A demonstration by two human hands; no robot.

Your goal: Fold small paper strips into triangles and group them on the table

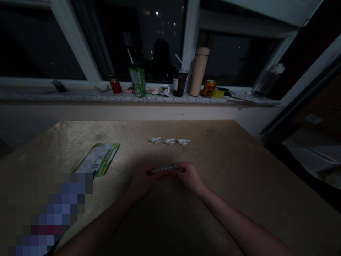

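Both of my hands rest on a brown table (239, 167) in dim light. My left hand (142, 181) and my right hand (188, 176) are closed on the two ends of a narrow folded strip of printed paper (165, 168), held flat just above the tabletop. Beyond the hands, three small folded paper pieces (169, 141) lie in a row on the table. A green printed leaflet (99, 159) lies flat to the left of my left hand.
A stone window sill (80, 95) runs behind the table with a green can (137, 81), a red jar (115, 86), a dark cup (179, 83), a tall beige cylinder (198, 71) and a gold can (208, 88). A blurred patch covers the lower left.
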